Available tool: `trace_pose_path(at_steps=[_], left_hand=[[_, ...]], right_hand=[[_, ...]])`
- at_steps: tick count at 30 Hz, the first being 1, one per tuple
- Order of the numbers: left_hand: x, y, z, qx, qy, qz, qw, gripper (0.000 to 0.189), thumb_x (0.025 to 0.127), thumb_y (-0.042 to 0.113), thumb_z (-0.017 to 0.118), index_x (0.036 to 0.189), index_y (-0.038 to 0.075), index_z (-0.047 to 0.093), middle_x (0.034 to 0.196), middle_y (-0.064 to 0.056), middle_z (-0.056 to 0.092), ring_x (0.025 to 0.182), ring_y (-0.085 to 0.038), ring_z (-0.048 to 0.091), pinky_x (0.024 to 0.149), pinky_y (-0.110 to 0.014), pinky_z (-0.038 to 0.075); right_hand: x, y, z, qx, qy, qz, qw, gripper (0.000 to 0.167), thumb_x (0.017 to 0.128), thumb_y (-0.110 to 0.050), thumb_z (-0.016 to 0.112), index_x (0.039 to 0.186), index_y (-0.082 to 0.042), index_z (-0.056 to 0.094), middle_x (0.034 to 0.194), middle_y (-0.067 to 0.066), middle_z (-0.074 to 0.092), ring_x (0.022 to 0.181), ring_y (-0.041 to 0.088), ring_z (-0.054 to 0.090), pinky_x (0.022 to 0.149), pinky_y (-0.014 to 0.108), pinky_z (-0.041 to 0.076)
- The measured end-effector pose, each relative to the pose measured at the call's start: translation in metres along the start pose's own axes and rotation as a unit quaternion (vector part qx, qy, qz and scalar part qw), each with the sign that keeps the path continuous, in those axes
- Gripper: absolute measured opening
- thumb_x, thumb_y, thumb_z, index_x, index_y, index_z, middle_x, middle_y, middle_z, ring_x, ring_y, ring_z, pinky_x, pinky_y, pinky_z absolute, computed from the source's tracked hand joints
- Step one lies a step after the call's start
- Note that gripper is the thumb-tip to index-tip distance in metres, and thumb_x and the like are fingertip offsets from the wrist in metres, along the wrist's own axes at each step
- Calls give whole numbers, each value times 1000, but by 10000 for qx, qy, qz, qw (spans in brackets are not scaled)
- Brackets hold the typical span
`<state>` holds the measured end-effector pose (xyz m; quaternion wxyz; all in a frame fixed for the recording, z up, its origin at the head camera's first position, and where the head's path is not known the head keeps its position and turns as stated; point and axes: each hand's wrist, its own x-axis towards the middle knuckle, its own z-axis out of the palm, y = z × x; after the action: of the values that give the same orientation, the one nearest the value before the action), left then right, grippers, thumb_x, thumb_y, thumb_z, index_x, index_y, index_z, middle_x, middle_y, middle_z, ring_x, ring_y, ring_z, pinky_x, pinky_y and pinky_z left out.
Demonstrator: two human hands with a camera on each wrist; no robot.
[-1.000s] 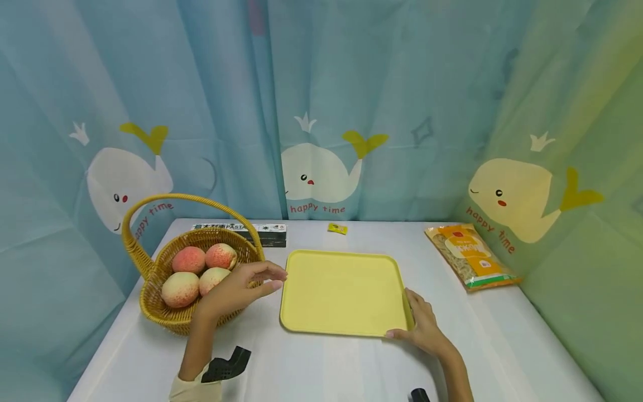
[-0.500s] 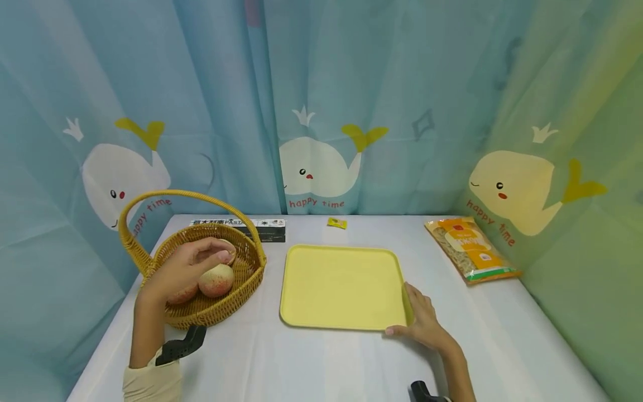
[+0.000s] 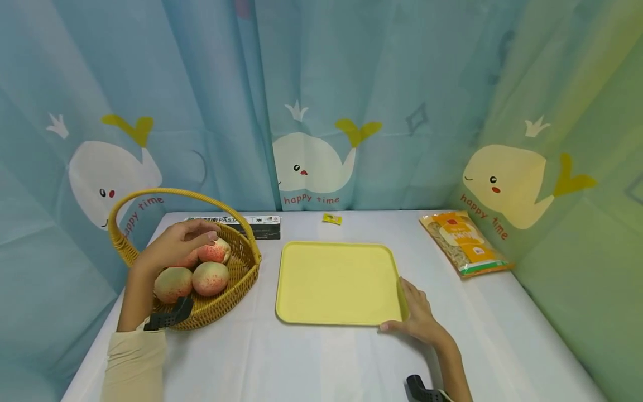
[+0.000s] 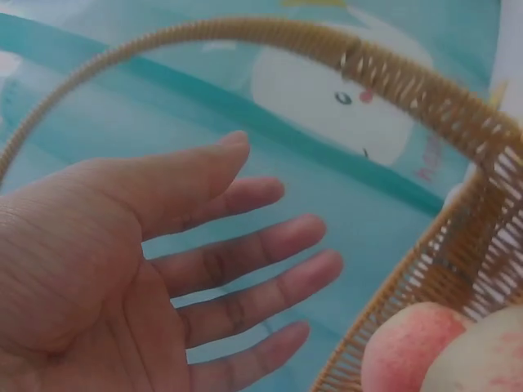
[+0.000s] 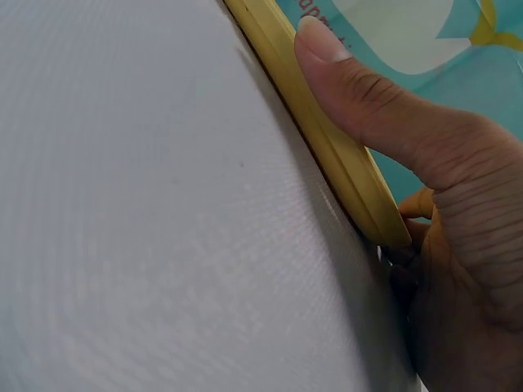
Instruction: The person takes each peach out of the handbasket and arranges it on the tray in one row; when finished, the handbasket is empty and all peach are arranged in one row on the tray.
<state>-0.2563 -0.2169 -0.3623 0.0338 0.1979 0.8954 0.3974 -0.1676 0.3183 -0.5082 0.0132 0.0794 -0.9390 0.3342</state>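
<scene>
My left hand (image 3: 176, 243) hovers at the left part of a wicker basket (image 3: 238, 290), under its tall arched handle (image 3: 173, 191). In the left wrist view its fingers and thumb are loosely extended, with nothing held in the palm. Several pinkish-white peaches (image 3: 211, 278) lie in the basket, the rear ones partly hidden by the hand. My right hand (image 3: 419, 318) grips the near right corner of a flat yellow tray (image 3: 336, 285). Its thumb (image 5: 327, 49) lies along the tray's near rim, and the other fingers wrap the right side, partly hidden.
Behind the basket lies a black and white pasta box (image 3: 265, 228). A small yellow packet (image 3: 332, 219) sits at the table's back edge. An orange bag of dry food (image 3: 466, 244) leans at back right. Whale-print curtains (image 3: 321, 84) enclose the white table (image 3: 301, 357).
My left hand has moved left from beside the tray's left edge to over the basket's left part, showing more of the peaches. The right hand stays at the tray's corner. The head view has shifted slightly.
</scene>
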Motion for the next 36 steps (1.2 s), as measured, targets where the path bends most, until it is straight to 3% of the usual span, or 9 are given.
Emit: trace_pose_path(at_steps=[5, 8, 12, 15, 21, 30, 36], left_hand=[[14, -11, -10, -36, -144, 137, 9998, 40, 100, 28, 57, 129, 1, 58, 126, -19, 62, 116, -31, 59, 92, -26, 49], [22, -23, -15, -137, -204, 29, 9997, 42, 99, 26, 59, 130, -2, 56, 127, -21, 61, 116, -32, 58, 89, -23, 50], [28, -39, -16, -222, -478, -220, 9984, 46, 97, 25, 63, 131, -5, 53, 131, -25, 57, 119, -39, 56, 90, -38, 53], [33, -48, -12, -226, -730, -219, 9968, 48, 96, 22, 64, 131, -7, 51, 133, -29, 54, 122, -45, 52, 95, -49, 51], [41, -57, -4, -187, -1003, -210, 9946, 52, 96, 23, 63, 134, -8, 48, 135, -30, 52, 125, -47, 49, 101, -52, 45], [36, -69, 3, -325, -842, -418, 9950, 55, 95, 25, 64, 137, -6, 47, 139, -28, 49, 128, -46, 47, 104, -54, 42], [41, -73, 13, -453, -989, -483, 9929, 54, 92, 23, 68, 135, -5, 50, 132, -26, 54, 115, -38, 57, 93, -44, 50]], right_hand=[[1, 2, 2, -59, -1, 30, 10000, 127, 63, -45, 88, 155, 1, 13, 155, 29, 22, 130, 42, 26, 102, 70, 24], [1, 4, 3, -31, 26, -6, 10000, 126, 63, -45, 88, 155, 0, 14, 155, 28, 23, 130, 42, 27, 101, 69, 24], [2, 4, 5, -26, 58, -44, 10000, 126, 62, -45, 89, 155, 0, 16, 155, 27, 24, 130, 42, 27, 101, 69, 24], [3, 4, 5, -62, 36, 8, 10000, 127, 62, -46, 88, 155, 0, 15, 155, 27, 24, 130, 42, 27, 102, 69, 24], [1, 2, 2, -82, 24, 71, 9999, 127, 63, -47, 88, 155, 1, 14, 155, 28, 22, 131, 43, 26, 102, 70, 23], [3, -3, 1, -104, -81, 112, 9998, 125, 65, -43, 87, 153, 6, 13, 154, 33, 20, 130, 47, 25, 102, 72, 23], [2, -2, 2, -90, -84, 207, 9997, 125, 66, -43, 87, 154, 3, 12, 155, 32, 18, 130, 47, 25, 101, 74, 23]])
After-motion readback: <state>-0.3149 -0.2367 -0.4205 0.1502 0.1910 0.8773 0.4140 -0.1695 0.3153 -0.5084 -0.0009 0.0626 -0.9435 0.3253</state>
